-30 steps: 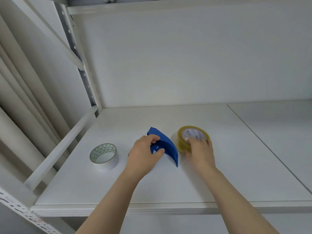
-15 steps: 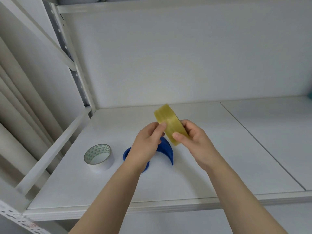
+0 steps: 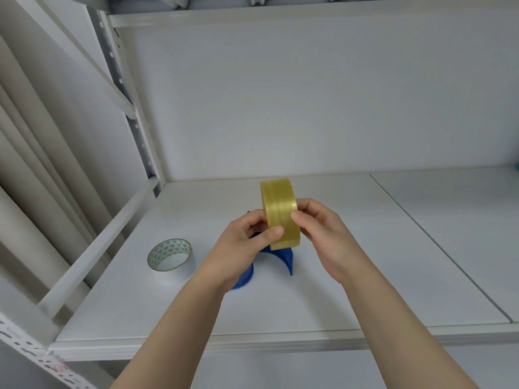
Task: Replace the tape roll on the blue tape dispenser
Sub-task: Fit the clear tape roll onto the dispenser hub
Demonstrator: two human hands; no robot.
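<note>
the yellow tape roll (image 3: 280,214) is off the shelf, held on edge just above the blue tape dispenser (image 3: 283,258), with its outer band facing the camera. the left hand (image 3: 241,251) pinches the roll from the left, thumb pressed on the band and fingers curled behind it. the right hand (image 3: 325,237) pinches it from the right, thumb tip on the band's edge and fingers curled round the far side. the dispenser lies on the white shelf (image 3: 337,304) right under both hands, partly hidden by them; its curved blue body shows below the roll and a rounded blue part shows under the left wrist. a white tape roll (image 3: 170,258) with green triangles inside its core lies flat on the shelf, left of the dispenser and apart from it.
</note>
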